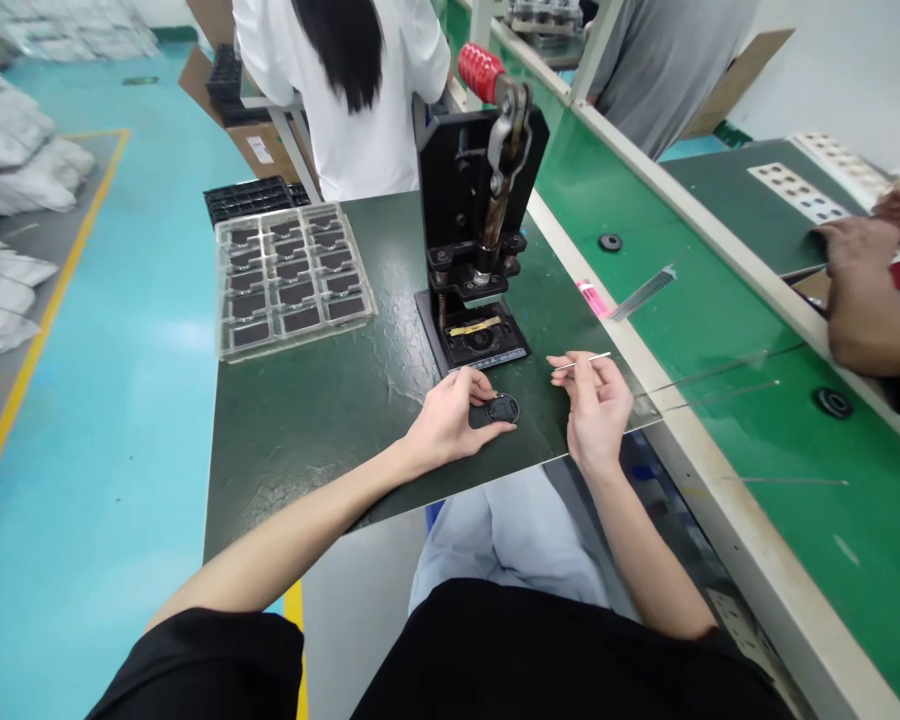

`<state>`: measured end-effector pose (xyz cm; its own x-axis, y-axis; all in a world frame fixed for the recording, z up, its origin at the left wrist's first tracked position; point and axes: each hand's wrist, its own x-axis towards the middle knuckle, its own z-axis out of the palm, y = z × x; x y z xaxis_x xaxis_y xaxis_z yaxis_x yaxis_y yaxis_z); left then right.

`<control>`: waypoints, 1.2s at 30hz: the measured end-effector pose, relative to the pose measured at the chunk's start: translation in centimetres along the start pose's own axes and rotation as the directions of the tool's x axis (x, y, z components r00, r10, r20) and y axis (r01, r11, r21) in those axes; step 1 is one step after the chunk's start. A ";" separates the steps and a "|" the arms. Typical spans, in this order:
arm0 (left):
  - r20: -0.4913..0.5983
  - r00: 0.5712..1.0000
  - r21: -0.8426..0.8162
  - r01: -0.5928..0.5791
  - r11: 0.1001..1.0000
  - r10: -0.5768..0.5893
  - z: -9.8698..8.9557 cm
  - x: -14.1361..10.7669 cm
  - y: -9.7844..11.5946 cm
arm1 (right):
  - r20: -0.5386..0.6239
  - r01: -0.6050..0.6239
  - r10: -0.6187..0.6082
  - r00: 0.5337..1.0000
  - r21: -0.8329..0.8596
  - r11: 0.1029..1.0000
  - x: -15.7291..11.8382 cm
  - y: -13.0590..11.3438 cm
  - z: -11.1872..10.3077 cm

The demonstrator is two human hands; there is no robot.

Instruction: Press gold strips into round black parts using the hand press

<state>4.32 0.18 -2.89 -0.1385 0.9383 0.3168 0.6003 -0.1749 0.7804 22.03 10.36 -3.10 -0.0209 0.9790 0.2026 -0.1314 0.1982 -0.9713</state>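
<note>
Just in front of the press, my left hand (457, 418) grips a small round black part (503, 408) between thumb and fingers, above the dark green table (300, 420). To its right, my right hand (598, 405) pinches a thin metal rod (589, 361) that lies nearly level. The two hands are apart. Behind them stands a black hand press (457, 200) with a red handle (481, 72), which neither hand touches. A yellow strip (475, 326) lies across its base.
A clear tray (294, 280) of dark parts sits at the table's back left. On the right runs a green conveyor (727, 370) with round black parts (832, 402). A person in white (397, 100) is beyond the table; another person's hands (862, 250) are at far right.
</note>
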 end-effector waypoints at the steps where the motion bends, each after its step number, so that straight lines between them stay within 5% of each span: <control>1: -0.032 0.999 0.014 -0.028 1.000 0.028 -0.3 0.2 0.0 | 0.022 -0.006 0.006 1.000 -0.019 1.000 0.0 0.0 0.1; 4: -0.201 0.976 0.085 -0.068 0.994 0.084 -1.8 1.7 -0.1 | 0.065 -0.023 0.025 0.998 -0.035 0.999 0.0 0.0 0.6; 8: -0.337 0.941 0.167 0.023 0.986 0.035 -3.5 4.6 -1.2 | 0.109 -0.042 0.045 0.993 -0.025 0.999 0.2 -0.1 1.3; 13: -0.327 0.943 0.076 0.100 0.992 -0.070 -3.2 6.0 -2.7 | 0.130 -0.050 0.056 0.990 -0.045 0.998 0.3 -0.4 1.5; 20: -0.286 0.957 -0.028 0.034 0.999 -0.041 -3.4 5.0 -2.8 | 0.078 -0.051 0.054 0.995 -0.044 0.998 0.2 -0.2 1.2; 24: -0.285 0.959 0.012 0.016 1.000 -0.011 -3.4 4.5 -3.0 | 0.008 0.003 -0.003 1.000 0.001 1.000 0.3 -0.1 0.8; 27: -0.287 0.958 0.070 0.000 0.998 0.020 -3.2 4.4 -3.2 | 0.061 0.047 -0.047 0.997 -0.005 0.999 0.3 -0.3 0.9; 36: -0.308 0.950 0.156 -0.003 0.988 0.052 -2.7 3.9 -3.2 | 0.156 -0.103 0.091 0.984 0.071 0.992 -0.5 -0.2 1.5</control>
<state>-0.24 3.61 -2.67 -0.3430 0.7904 0.5075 0.7164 -0.1293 0.6856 20.56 9.77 -2.80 -0.1867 0.9737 0.1305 -0.1987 0.0926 -0.9757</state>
